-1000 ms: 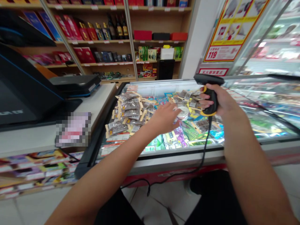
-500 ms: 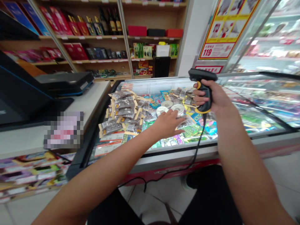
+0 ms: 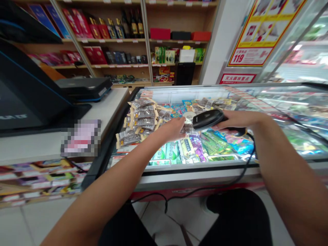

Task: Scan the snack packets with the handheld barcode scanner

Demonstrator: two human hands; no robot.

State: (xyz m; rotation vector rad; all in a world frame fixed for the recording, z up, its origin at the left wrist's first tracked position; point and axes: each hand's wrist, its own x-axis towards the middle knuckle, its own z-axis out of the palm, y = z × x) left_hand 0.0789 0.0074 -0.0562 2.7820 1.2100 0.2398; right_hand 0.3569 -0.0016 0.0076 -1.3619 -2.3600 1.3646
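My right hand point(image 3: 232, 121) grips a black barcode scanner point(image 3: 208, 119) with a yellow trim, its head tilted down and pointing left. Close by, my left hand point(image 3: 173, 129) has its fingers closed at the left side of a round white-lidded tub point(image 3: 189, 121); the scanner head partly covers this tub. Another round tub point(image 3: 189, 114) lies just behind. To the left of my left hand is a heap of clear snack packets point(image 3: 144, 112) with tan edges. All of these rest on the glass top of a display freezer point(image 3: 159, 172).
Colourful bags point(image 3: 215, 141) show through the glass. The scanner's black cable point(image 3: 194, 192) hangs along the freezer front. At left, a counter point(image 3: 118, 99) carries a black scale point(image 3: 87, 87), a dark screen unit point(image 3: 25, 92) and a blurred-out item point(image 3: 81, 138). Shelves point(image 3: 115, 40) stand behind.
My right hand has lowered the scanner from upright and turned its head left toward the tubs. My left hand has gone from spread above the tubs to closed on one. The view has shifted left.
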